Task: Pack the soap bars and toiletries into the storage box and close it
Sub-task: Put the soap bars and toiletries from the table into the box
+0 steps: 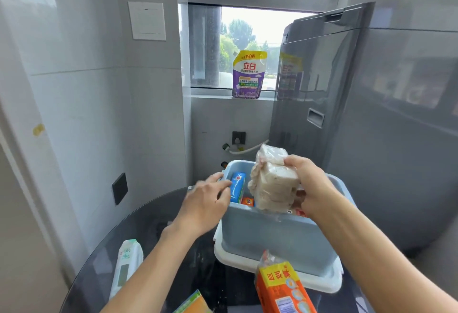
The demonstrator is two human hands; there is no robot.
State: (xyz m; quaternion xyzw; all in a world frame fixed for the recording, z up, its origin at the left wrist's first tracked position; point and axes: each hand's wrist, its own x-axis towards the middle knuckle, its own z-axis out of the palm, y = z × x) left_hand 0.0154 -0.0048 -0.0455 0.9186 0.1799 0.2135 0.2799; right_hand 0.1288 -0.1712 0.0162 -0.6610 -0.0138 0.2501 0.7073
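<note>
Orange plastic packet [285,285] at bottom centre waits unpacked. Our right hand [313,186] grips clear-bagged pale soap bars [272,183] over the blue-grey plastic storage box [272,236], mid-frame; left hand [208,198] loose-fingered on rim. Partly packed, unclosed.

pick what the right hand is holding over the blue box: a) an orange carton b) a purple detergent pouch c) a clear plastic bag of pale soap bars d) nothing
c: the right hand grips a clear plastic bag of pale soap bars above the open blue plastic storage box.
</note>
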